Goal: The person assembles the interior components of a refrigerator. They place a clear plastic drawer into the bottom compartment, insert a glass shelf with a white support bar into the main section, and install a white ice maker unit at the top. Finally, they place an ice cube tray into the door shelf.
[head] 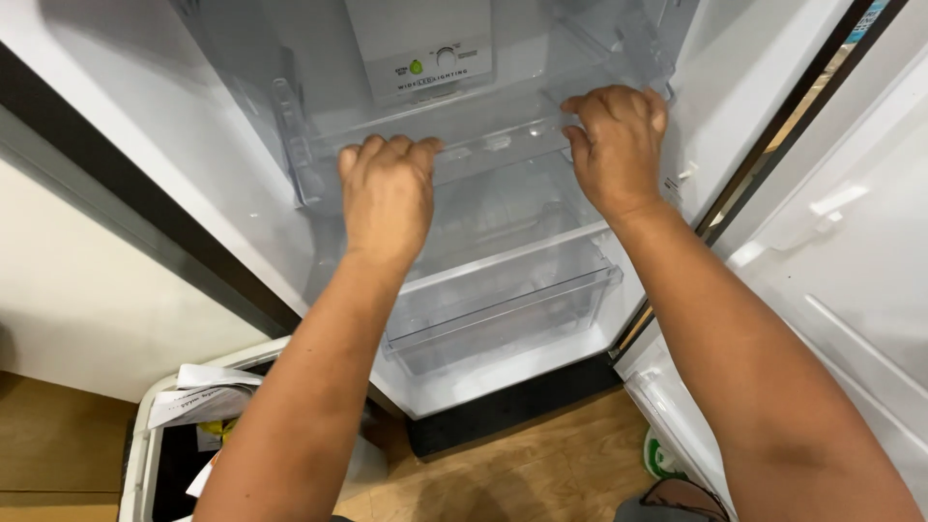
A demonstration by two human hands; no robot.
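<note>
Inside the open fridge [242,193], both hands grasp the front edge of a clear shelf [483,140]: the left hand [387,198] with fingers curled over it, the right hand [619,145] pinching near the right wall. Below sits a clear drawer [503,314]; a bin [164,435] with papers stands on the floor at left.

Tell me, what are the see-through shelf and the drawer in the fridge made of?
The shelf that the left hand and right hand grip looks like clear glass or plastic; you see through it, and its front edge looks like white plastic. The drawer below looks like clear, slightly frosted plastic, with thin moulded walls and a shiny rim.
</note>
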